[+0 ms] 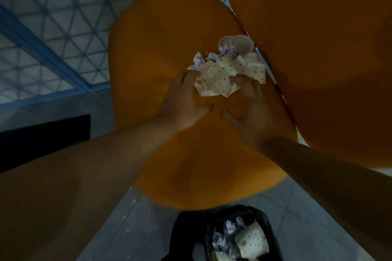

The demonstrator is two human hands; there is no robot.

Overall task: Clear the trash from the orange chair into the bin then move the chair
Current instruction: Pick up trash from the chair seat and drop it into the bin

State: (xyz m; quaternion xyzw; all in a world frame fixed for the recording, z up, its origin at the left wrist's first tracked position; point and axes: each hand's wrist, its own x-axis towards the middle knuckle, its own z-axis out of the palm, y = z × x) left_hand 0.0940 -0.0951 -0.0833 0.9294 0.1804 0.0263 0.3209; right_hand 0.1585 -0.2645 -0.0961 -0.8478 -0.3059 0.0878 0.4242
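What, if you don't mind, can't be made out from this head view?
- Bin: lower part cut off by the bottom edge; its depth cannot be told.
- Cups: partly hidden by crumpled paper; exact count unclear.
- Left hand and right hand: blurred; whether the fingers grip the paper is unclear.
- Chair: legs hidden under the seat.

Orange chair (161, 53); cream wrappers (224, 74) — red-dotted; black bin (191, 233); grey floor (127, 229) — blue-lined lattice wall (53, 17).
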